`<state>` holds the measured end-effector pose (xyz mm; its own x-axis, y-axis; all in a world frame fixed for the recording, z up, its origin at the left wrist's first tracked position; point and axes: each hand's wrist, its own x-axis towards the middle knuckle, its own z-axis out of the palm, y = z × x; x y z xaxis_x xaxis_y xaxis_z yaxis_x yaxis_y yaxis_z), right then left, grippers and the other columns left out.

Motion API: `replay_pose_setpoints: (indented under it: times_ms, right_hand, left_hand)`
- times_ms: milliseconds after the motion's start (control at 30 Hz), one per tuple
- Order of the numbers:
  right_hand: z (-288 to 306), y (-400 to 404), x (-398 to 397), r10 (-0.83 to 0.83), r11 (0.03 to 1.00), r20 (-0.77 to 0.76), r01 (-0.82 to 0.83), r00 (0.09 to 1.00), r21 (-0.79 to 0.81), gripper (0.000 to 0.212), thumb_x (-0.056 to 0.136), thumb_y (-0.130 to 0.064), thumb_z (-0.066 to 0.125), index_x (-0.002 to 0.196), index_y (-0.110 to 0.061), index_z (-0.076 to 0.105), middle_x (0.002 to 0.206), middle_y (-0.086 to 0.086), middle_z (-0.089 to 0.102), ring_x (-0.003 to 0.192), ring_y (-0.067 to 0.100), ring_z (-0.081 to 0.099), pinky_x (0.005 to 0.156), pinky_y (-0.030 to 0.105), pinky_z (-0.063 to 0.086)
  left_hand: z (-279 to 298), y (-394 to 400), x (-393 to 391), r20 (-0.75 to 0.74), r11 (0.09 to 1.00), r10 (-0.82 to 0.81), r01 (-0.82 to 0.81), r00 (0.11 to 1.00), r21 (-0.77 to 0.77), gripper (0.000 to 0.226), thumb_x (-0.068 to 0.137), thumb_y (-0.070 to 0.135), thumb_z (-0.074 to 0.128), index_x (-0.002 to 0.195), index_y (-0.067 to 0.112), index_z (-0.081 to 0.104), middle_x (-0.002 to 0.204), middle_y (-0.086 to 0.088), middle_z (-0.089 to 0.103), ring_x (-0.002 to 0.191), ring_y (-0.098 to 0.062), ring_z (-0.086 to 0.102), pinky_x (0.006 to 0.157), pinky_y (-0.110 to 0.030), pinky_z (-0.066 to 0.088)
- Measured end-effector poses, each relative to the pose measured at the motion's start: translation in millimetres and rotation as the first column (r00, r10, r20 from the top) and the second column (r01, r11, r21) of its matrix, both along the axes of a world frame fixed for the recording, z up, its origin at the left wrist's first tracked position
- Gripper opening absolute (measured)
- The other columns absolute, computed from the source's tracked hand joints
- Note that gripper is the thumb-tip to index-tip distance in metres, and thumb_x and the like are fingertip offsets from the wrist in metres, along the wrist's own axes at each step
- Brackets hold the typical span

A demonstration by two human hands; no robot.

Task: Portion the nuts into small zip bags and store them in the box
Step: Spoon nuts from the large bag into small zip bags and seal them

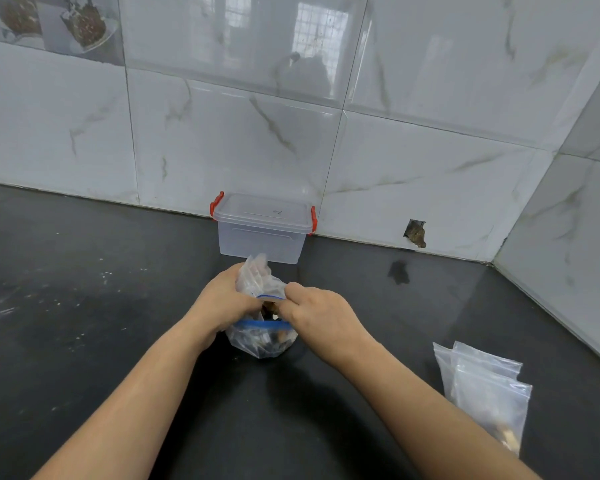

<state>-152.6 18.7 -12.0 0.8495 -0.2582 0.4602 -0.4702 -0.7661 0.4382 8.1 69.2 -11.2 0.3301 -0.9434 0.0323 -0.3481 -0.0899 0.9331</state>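
Clear lidded box (262, 233) by wall; nut bag (262, 342) and small zip bags (260, 280) in front.

The box (262, 227) stands on the countertop (84, 306) against the rear wall (395, 133), lid on. Directly before it, the left hand (222, 301) and right hand (321, 315) meet at a small zip bag (260, 280) held above a larger bag (261, 341) containing nuts (272, 339) — this bag rests on the countertop. A stack of zip bags (485, 389) lies to the right, nearer the viewer — well apart from the box.
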Motion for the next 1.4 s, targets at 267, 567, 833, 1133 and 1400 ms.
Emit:
replay_pose_setpoints:
  times_ms: [267,567,833,1133,1400]
  right_hand:
    - [8,5,-12,0.048,0.990,0.088,-0.036,0.995,-0.133,0.011,0.063,-0.001,0.065,0.063,-0.012,0.063,0.060,0.003,0.050,0.042,0.018,0.042,0.039,0.026,0.020]
    - [-3,4,5,-0.053,0.998,-0.013,0.054,0.998,0.015,0.031,0.036,-0.002,0.082,0.053,-0.015,0.059,0.058,0.001,0.050,0.036,0.017,0.043,0.035,0.020,0.019]
    - [8,16,-29,-0.107,0.994,0.052,0.104,0.993,0.040,0.028,0.046,-0.004,0.082,0.065,-0.016,0.065,0.063,0.000,0.052,0.042,0.018,0.044,0.036,0.024,0.022]
    - [-13,26,-29,-0.329,0.891,0.113,0.268,0.938,0.366,0.024,0.056,-0.012,0.085,0.064,-0.018,0.063,0.065,-0.001,0.049,0.040,0.018,0.047,0.036,0.022,0.025]
    - [4,39,-24,-0.507,0.586,0.151,0.211,0.849,0.783,0.017,0.089,-0.022,0.057,0.090,-0.020,0.073,0.088,-0.001,0.072,0.085,0.018,0.064,0.073,0.025,0.047]
  left_hand:
    - [-2,-3,7,-0.031,0.999,0.013,-0.011,0.999,0.043,0.047,0.068,-0.003,0.065,0.107,0.024,0.059,0.097,-0.002,0.067,0.093,-0.021,0.064,0.084,-0.039,0.053]
    - [-6,-2,5,-0.093,0.990,-0.129,0.134,0.987,0.051,0.051,0.063,0.004,0.065,0.109,0.026,0.056,0.102,-0.006,0.068,0.098,-0.022,0.065,0.085,-0.038,0.055]
    - [-6,-4,7,-0.020,0.991,-0.087,0.089,0.996,0.097,0.071,0.058,0.008,0.068,0.123,0.030,0.048,0.109,-0.002,0.063,0.098,-0.021,0.062,0.088,-0.045,0.054]
    - [7,6,-6,0.108,0.964,-0.198,0.173,0.974,0.199,0.096,0.073,0.013,0.068,0.146,0.044,0.013,0.115,0.005,0.049,0.096,-0.013,0.054,0.071,-0.025,0.044]
    - [6,3,-9,-0.089,0.994,-0.093,0.097,0.992,0.041,0.067,0.078,-0.001,0.060,0.136,0.029,0.044,0.107,0.001,0.063,0.091,-0.014,0.063,0.068,-0.025,0.050]
